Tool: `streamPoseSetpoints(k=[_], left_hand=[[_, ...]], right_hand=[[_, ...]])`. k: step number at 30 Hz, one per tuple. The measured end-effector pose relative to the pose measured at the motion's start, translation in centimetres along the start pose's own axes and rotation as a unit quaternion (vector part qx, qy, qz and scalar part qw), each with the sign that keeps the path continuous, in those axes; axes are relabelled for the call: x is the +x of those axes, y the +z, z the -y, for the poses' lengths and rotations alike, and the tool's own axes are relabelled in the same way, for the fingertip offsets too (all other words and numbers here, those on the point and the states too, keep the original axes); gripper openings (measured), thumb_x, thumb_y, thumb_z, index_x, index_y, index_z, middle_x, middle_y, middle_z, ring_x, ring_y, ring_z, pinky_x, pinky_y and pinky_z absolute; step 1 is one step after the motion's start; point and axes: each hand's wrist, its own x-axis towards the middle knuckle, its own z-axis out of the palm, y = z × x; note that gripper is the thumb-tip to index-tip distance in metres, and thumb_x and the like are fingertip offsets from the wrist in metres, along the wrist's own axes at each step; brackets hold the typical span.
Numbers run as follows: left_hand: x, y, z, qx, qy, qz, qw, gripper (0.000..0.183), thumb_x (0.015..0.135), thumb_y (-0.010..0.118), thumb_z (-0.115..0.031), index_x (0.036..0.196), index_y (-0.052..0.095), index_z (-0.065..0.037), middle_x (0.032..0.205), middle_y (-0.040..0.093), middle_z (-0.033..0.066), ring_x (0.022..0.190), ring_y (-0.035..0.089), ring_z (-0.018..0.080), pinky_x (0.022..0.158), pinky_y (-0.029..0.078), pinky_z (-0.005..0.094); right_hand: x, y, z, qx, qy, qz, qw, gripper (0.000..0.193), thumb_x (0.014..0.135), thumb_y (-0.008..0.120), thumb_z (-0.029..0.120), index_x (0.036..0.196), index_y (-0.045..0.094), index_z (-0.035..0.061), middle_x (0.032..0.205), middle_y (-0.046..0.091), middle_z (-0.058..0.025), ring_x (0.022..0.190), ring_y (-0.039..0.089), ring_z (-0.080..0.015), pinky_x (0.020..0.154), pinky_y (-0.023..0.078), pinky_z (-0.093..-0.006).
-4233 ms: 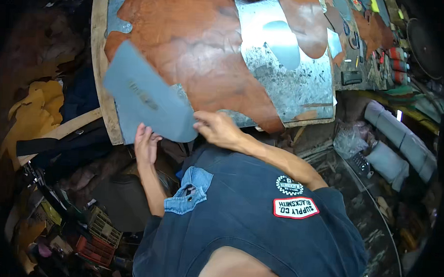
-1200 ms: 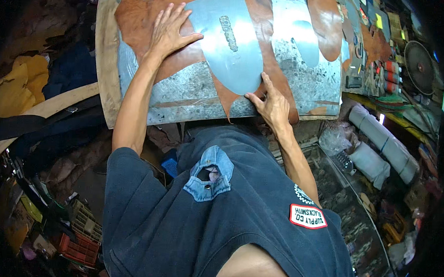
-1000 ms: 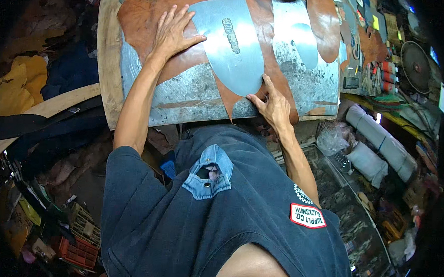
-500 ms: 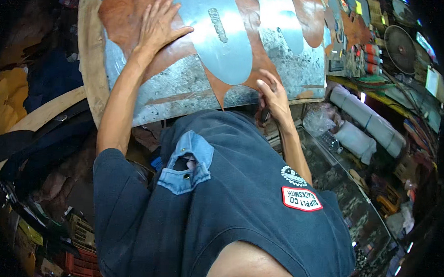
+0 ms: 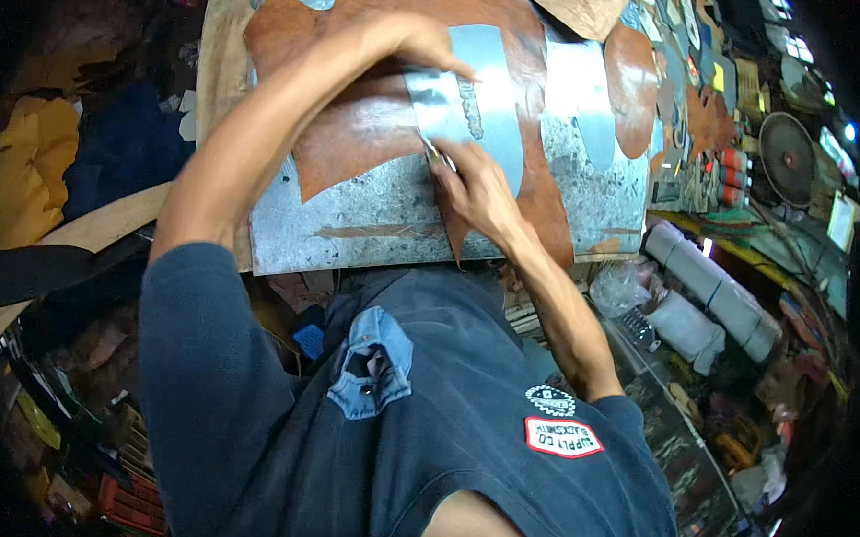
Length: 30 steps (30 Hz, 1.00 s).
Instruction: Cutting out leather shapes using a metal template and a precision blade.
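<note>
A long, rounded sheet-metal template with a dark rough patch lies on a large brown leather hide. My left hand rests at the template's far left part, wrist bent, with its visible fingers stretched out; some are blurred. My right hand is closed around a slim tool with a metal blade, like a knife, whose tip is at the template's left edge. Under the hide is a worn, grey metal-topped table. A narrow leather point hangs toward the table's near edge.
Right of the template lie another metal template and a brown leather oval. A tan piece is beyond them. A round fan, red-capped containers and wrapped rolls stand at the right. Yellow material hangs left.
My right hand has moved up and left from the near edge to the template's left side. My left hand has shifted right from the hide onto the template. The whole view has shifted.
</note>
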Motion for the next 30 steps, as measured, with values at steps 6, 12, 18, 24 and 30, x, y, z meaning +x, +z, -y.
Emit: streamPoseSetpoints(k=[6,12,18,24,30], left_hand=[[3.7,-3.4,1.8,-0.268,-0.101,0.263,0.921,0.096,0.069,0.070,-0.068,0.136,0.048,-0.004,0.144,0.042,0.0165,0.133,0.038,0.0301,0.106,0.035,0.0476],[2.5,-4.4,0.5,-0.203,-0.134,0.245,0.938,0.103,0.065,0.063,-0.079,0.136,0.049,-0.004,0.142,0.044,0.0145,0.131,0.040,0.0294,0.105,0.036,0.0473],[2.2,-5.3,-0.2,-0.180,-0.161,0.261,0.935,0.109,0.063,0.064,-0.080,0.140,0.045,-0.006,0.145,0.043,0.0131,0.131,0.040,0.0319,0.106,0.035,0.0479],[2.4,-5.1,-0.1,-0.161,-0.166,0.248,0.941,0.109,0.064,0.062,-0.081,0.141,0.044,-0.007,0.147,0.039,0.0144,0.131,0.040,0.0331,0.108,0.033,0.0488],[2.1,-5.1,0.0,-0.158,-0.177,0.242,0.941,0.109,0.064,0.062,-0.081,0.142,0.043,-0.007,0.148,0.039,0.0146,0.132,0.040,0.0329,0.108,0.033,0.0487]], right_hand=[[12.2,3.7,-1.5,-0.087,-0.013,-0.108,0.990,0.027,0.090,0.056,0.016,0.113,0.062,0.0027,0.091,0.063,-0.0263,0.081,0.062,-0.0439,0.071,0.050,-0.0485],[13.6,4.6,-1.1,-0.144,0.037,-0.120,0.982,0.028,0.088,0.055,0.018,0.110,0.065,0.0047,0.094,0.066,-0.0254,0.085,0.065,-0.0403,0.077,0.053,-0.0476],[13.8,4.6,-1.4,-0.160,0.044,-0.083,0.983,0.029,0.088,0.055,0.019,0.112,0.065,0.0053,0.095,0.066,-0.0245,0.084,0.066,-0.0396,0.077,0.054,-0.0477],[14.1,4.8,-1.7,-0.182,0.044,-0.080,0.979,0.030,0.090,0.054,0.019,0.114,0.064,0.0059,0.094,0.066,-0.0247,0.084,0.066,-0.0397,0.075,0.054,-0.0478],[14.4,4.8,-1.9,-0.185,0.022,-0.061,0.981,0.030,0.090,0.053,0.020,0.114,0.063,0.0055,0.092,0.064,-0.0277,0.081,0.064,-0.0419,0.073,0.053,-0.0501]])
